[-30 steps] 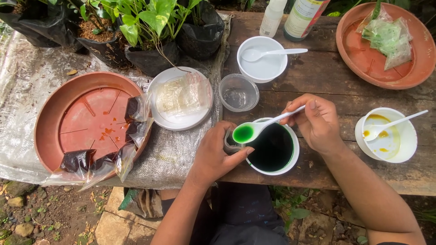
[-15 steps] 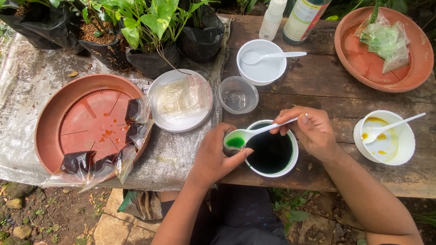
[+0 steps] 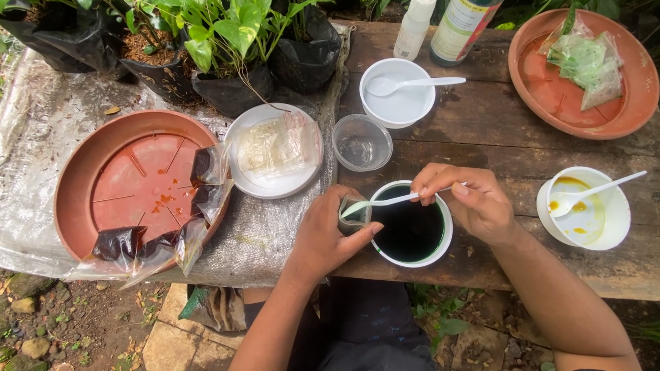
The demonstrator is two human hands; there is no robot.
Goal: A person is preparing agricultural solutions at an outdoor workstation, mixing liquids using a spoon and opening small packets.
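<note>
left hand (image 3: 326,237) grasping small bag (image 3: 355,214), right hand (image 3: 474,203) pinching white spoon (image 3: 388,200) into it, above green bowl (image 3: 411,223)

A small clear bag (image 3: 355,214) stands open beside a white bowl (image 3: 440,251) of dark green liquid; a white spoon (image 3: 385,201) tips into the bag.

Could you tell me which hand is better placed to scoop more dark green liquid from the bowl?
Right: the right hand holds the white spoon above the bowl; the left hand holds the small bag.
</note>
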